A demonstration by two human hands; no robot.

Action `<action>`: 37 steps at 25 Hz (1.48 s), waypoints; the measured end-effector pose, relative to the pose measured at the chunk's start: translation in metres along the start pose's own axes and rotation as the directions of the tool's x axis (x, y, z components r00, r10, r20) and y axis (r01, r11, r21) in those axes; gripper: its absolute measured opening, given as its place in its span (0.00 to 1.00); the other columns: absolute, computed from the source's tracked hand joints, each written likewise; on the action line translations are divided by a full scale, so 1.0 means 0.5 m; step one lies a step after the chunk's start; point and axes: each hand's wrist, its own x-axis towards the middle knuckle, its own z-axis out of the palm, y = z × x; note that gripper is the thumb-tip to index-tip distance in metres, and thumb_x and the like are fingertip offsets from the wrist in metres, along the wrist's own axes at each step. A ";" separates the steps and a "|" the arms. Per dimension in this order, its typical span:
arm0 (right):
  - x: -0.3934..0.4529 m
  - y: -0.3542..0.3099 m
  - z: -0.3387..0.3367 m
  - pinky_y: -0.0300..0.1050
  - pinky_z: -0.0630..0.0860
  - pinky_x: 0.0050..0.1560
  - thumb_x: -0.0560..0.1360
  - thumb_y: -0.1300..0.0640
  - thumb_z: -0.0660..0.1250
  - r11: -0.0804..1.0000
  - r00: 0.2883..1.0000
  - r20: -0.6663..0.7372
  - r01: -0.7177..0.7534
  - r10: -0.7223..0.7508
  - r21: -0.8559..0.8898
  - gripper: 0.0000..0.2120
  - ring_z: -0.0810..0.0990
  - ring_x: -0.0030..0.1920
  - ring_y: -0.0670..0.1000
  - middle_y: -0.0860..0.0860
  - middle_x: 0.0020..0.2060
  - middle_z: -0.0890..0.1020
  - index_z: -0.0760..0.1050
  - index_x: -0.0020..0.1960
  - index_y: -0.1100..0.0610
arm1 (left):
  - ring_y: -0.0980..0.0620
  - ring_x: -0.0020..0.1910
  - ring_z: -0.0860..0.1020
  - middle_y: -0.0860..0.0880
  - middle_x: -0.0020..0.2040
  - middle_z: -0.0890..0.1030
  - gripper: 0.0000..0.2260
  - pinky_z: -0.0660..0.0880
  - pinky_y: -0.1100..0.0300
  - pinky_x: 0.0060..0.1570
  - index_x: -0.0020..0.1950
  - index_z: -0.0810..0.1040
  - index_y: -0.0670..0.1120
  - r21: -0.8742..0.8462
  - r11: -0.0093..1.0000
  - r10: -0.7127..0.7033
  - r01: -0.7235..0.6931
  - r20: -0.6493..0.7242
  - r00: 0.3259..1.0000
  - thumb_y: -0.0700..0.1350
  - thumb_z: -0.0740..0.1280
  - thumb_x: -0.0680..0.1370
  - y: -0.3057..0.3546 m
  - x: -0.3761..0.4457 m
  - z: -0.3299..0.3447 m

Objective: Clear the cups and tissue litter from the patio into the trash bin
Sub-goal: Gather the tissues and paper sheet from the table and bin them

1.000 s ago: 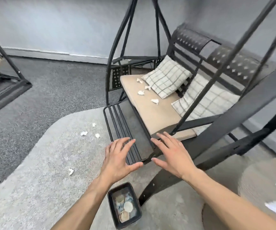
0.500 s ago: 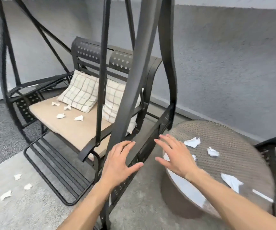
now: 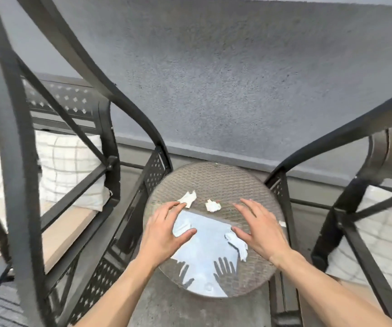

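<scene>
A round wicker table (image 3: 216, 178) with a glass top stands below me. Crumpled white tissues lie on it: one tissue (image 3: 187, 198) by my left fingertips, a second tissue (image 3: 213, 205) in the middle, and a third tissue (image 3: 238, 245) under my right thumb. A small scrap (image 3: 282, 223) shows past my right hand. My left hand (image 3: 165, 232) hovers over the table's left side, fingers spread and empty. My right hand (image 3: 259, 228) hovers over the right side, also spread and empty. No cup or trash bin is in view.
A black metal swing seat (image 3: 72, 152) with checked pillows (image 3: 67, 166) and a tan cushion stands at the left. A second metal-framed seat (image 3: 364, 208) stands at the right. A grey textured wall (image 3: 237, 79) runs behind the table.
My view has swung right from the swing seat and floor litter to the round table, now centred below me. Both hands stay spread and empty, now over the tabletop.
</scene>
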 end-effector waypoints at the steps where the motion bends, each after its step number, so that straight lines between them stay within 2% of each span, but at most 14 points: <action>1: -0.001 0.017 0.003 0.53 0.62 0.70 0.76 0.37 0.60 1.000 1.000 0.009 -0.021 0.021 0.007 0.29 0.59 0.74 0.52 0.48 0.74 0.63 0.61 0.74 0.46 | 0.49 0.67 0.70 0.50 0.68 0.72 0.31 0.70 0.48 0.66 0.70 0.72 0.49 -0.011 1.000 0.003 -0.002 0.024 1.000 0.61 0.71 0.72 0.002 0.016 0.014; 10: 0.064 0.057 0.059 0.54 0.62 0.70 0.75 0.38 0.62 0.976 0.977 0.056 -0.211 0.208 0.046 0.30 0.59 0.74 0.52 0.47 0.74 0.62 0.61 0.74 0.45 | 0.50 0.69 0.69 0.52 0.69 0.71 0.31 0.69 0.48 0.66 0.72 0.68 0.54 0.032 0.999 0.033 -0.041 0.212 0.977 0.64 0.69 0.72 -0.101 0.165 0.091; 14: 0.107 0.041 0.096 0.58 0.66 0.67 0.75 0.38 0.61 0.960 0.961 0.079 -0.271 0.266 0.072 0.30 0.62 0.73 0.54 0.48 0.73 0.63 0.60 0.74 0.46 | 0.50 0.68 0.68 0.53 0.70 0.69 0.31 0.68 0.47 0.66 0.72 0.67 0.55 0.057 0.998 0.009 -0.029 0.321 0.947 0.64 0.68 0.72 -0.188 0.210 0.107; 18: 0.120 0.033 0.143 0.56 0.69 0.65 0.75 0.37 0.61 0.930 0.936 0.050 -0.352 0.348 0.107 0.29 0.66 0.70 0.53 0.47 0.72 0.66 0.60 0.73 0.45 | 0.49 0.68 0.68 0.52 0.71 0.66 0.30 0.71 0.47 0.64 0.72 0.66 0.56 0.055 0.998 0.011 -0.036 0.410 0.912 0.62 0.69 0.73 -0.264 0.231 0.128; 20: 0.111 0.034 0.168 0.56 0.70 0.64 0.75 0.38 0.62 0.911 0.919 0.080 -0.393 0.386 0.121 0.28 0.67 0.69 0.53 0.48 0.72 0.66 0.61 0.72 0.44 | 0.49 0.67 0.68 0.51 0.71 0.66 0.29 0.72 0.47 0.63 0.72 0.66 0.56 0.055 0.998 0.003 -0.031 0.451 0.893 0.61 0.69 0.73 -0.286 0.236 0.141; 22: 0.101 0.037 0.193 0.57 0.70 0.63 0.74 0.39 0.64 0.901 0.901 0.158 -0.422 0.405 0.097 0.28 0.67 0.69 0.55 0.49 0.73 0.64 0.60 0.72 0.41 | 0.49 0.67 0.69 0.52 0.72 0.64 0.30 0.74 0.47 0.61 0.72 0.65 0.58 0.055 0.998 -0.004 -0.028 0.509 0.861 0.61 0.69 0.73 -0.298 0.236 0.154; 24: 0.096 0.043 0.218 0.56 0.69 0.64 0.74 0.41 0.66 0.898 0.864 0.294 -0.438 0.409 0.039 0.31 0.65 0.70 0.56 0.49 0.75 0.59 0.56 0.73 0.39 | 0.49 0.66 0.70 0.53 0.73 0.60 0.32 0.75 0.49 0.59 0.73 0.62 0.61 0.061 0.997 -0.006 -0.037 0.591 0.807 0.61 0.70 0.72 -0.306 0.231 0.177; 27: 0.090 0.057 0.254 0.55 0.70 0.64 0.73 0.43 0.69 0.899 0.768 0.493 -0.432 0.408 -0.071 0.38 0.60 0.72 0.55 0.48 0.77 0.50 0.49 0.73 0.37 | 0.45 0.67 0.72 0.51 0.77 0.48 0.38 0.77 0.49 0.58 0.75 0.53 0.63 0.156 0.983 -0.052 -0.093 0.730 0.682 0.59 0.72 0.72 -0.310 0.212 0.218; 30: 0.085 0.076 0.281 0.55 0.72 0.62 0.72 0.51 0.70 0.906 0.697 0.597 -0.402 0.397 -0.133 0.42 0.60 0.72 0.55 0.47 0.77 0.46 0.46 0.74 0.36 | 0.42 0.67 0.72 0.49 0.79 0.39 0.40 0.76 0.49 0.59 0.77 0.46 0.63 0.239 0.956 -0.100 -0.170 0.811 0.576 0.55 0.70 0.76 -0.305 0.199 0.254; 32: 0.082 0.090 0.299 0.54 0.72 0.60 0.72 0.59 0.68 0.910 0.687 0.616 -0.394 0.386 -0.130 0.43 0.62 0.70 0.56 0.46 0.77 0.45 0.46 0.73 0.35 | 0.41 0.65 0.73 0.48 0.79 0.39 0.39 0.77 0.49 0.56 0.77 0.44 0.63 0.245 0.942 -0.089 -0.229 0.841 0.533 0.49 0.68 0.78 -0.296 0.196 0.273; 34: 0.088 0.102 0.314 0.53 0.73 0.60 0.71 0.68 0.64 0.919 0.698 0.618 -0.377 0.362 -0.112 0.45 0.63 0.70 0.57 0.46 0.77 0.45 0.46 0.73 0.35 | 0.40 0.63 0.74 0.48 0.77 0.41 0.37 0.78 0.48 0.54 0.77 0.46 0.61 0.253 0.935 -0.091 -0.248 0.847 0.523 0.43 0.67 0.78 -0.288 0.201 0.286; 37: 0.100 0.116 0.332 0.49 0.72 0.57 0.69 0.71 0.60 0.923 0.710 0.610 -0.371 0.353 -0.102 0.42 0.66 0.66 0.56 0.44 0.76 0.50 0.52 0.71 0.36 | 0.42 0.63 0.72 0.46 0.76 0.49 0.33 0.79 0.46 0.52 0.75 0.53 0.58 0.276 0.936 -0.132 -0.220 0.852 0.506 0.38 0.66 0.77 -0.279 0.198 0.301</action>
